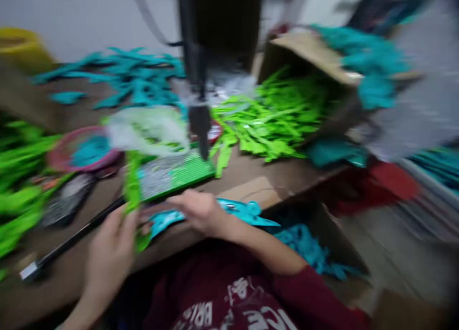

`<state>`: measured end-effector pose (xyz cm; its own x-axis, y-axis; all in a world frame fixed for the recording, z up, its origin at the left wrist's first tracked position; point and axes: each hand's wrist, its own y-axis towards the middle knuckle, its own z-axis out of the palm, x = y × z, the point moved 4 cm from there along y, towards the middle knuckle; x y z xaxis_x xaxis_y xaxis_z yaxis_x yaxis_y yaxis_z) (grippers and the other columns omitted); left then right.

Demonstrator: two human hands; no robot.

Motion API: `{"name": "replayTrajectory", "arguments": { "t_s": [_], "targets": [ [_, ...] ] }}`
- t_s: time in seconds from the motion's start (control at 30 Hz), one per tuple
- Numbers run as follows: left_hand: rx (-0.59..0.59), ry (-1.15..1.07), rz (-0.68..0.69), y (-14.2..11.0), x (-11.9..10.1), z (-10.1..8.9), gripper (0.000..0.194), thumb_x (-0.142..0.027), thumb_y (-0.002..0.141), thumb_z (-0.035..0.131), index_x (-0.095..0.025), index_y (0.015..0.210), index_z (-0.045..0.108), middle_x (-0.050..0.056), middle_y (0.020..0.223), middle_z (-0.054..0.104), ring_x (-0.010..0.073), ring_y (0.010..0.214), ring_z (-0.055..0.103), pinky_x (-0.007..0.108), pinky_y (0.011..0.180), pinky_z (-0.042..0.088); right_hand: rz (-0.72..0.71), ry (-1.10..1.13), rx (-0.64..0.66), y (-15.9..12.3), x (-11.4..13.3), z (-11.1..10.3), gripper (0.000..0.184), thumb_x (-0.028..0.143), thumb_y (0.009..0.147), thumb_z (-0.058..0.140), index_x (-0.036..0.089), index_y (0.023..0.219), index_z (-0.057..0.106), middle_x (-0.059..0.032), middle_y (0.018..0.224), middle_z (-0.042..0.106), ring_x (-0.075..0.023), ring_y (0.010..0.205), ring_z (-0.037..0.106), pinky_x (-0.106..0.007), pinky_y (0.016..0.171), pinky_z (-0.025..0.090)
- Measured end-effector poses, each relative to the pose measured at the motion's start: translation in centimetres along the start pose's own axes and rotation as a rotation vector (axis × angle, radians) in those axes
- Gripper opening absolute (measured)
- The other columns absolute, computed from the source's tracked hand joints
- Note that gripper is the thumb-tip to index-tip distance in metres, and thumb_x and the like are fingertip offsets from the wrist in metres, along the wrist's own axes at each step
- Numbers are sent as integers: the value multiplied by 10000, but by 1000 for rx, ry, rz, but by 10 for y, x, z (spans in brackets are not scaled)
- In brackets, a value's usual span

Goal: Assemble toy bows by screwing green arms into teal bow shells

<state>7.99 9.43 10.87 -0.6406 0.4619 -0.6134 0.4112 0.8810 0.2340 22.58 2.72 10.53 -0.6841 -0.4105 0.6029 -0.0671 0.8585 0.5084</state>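
My left hand (111, 248) is closed, with thumb and fingers pinching a bright green flat strip (132, 184) that sticks up beside a green ridged tray (193, 169). Grey and clear small bits cover the tray's left half. Curled fingers of my right hand (201, 211) lie over a blue printed piece (247, 211) at the table's front edge. A thin brownish thing reaches left from those fingers; blur hides what it is and what exactly they grip.
A dark machine column (195, 57) comes down behind the tray. Green strips (272, 119) spill from a cardboard box (315, 50) at right. Blue pieces (139, 81) lie at the back. A pink bowl (59, 155) and a black rod (77, 236) are at left.
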Motion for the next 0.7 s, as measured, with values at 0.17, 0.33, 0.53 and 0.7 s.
{"name": "replayTrajectory", "arguments": {
  "t_s": [0.17, 0.33, 0.53, 0.7],
  "targets": [
    [36, -381, -214, -22, 25, -49, 373, -455, 993, 467, -166, 1177, 614, -12, 689, 626, 157, 702, 632, 278, 722, 500, 244, 306, -27, 21, -16, 10, 188, 272, 996, 524, 186, 891, 654, -39, 847, 671, -155, 794, 606, -267, 752, 452],
    [121, -1088, -446, -28, 12, -38, 384, -443, 961, 584, -147, 1205, 611, -38, 593, 547, 137, 673, 605, 220, 655, 464, 406, 476, 66, 18, -13, 24, 216, 322, 969, 528, 189, 811, 591, 0, 722, 579, -144, 691, 531, -254, 653, 404],
    [104, -1302, -460, -27, 8, -33, 408, -429, 881, 703, -131, 1153, 650, 28, 765, 670, 104, 627, 562, 222, 629, 473, 291, 449, 362, 20, -3, 35, 238, 288, 983, 512, 183, 800, 622, -2, 764, 619, -145, 746, 571, -261, 713, 449],
    [-14, -928, -283, -29, 5, -26, 294, -409, 997, 522, -158, 1084, 648, -12, 694, 612, 117, 647, 568, 236, 671, 467, 18, 115, 60, 1, 16, 6, 450, 292, 899, 682, 210, 1325, 562, -129, 1222, 613, -252, 1118, 601, -383, 896, 533]
  ]
}}
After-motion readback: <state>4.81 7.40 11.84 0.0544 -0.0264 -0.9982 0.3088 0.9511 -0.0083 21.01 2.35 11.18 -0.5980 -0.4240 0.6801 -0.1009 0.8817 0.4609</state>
